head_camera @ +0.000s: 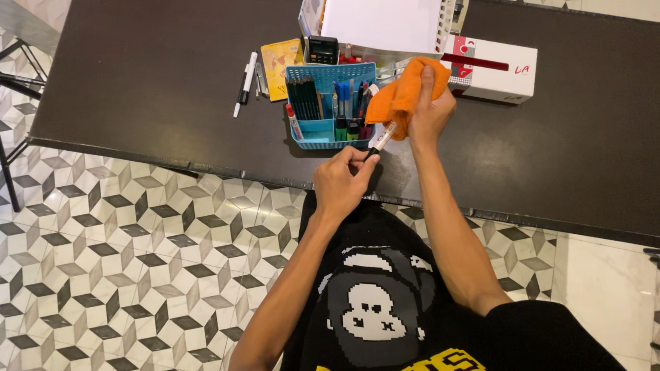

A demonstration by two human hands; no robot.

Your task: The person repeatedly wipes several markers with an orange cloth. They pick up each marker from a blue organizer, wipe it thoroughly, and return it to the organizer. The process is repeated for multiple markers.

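Left hand (pixel 343 180) pinches the pen (pixel 381 139) by its dark end; right hand (pixel 428 111) clenches the orange cloth (pixel 401 93) around its other end, above the surface (pixel 141 75) edge. Risk: thin pinch slips, pen drops to floor, or elbows the blue basket (pixel 327 76).

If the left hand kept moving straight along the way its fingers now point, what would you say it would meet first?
The left hand points up and right along the pen it grips. Going on, it would probably first meet the orange cloth held by the right hand, around the pen's far end. Depth is hard to judge from above.
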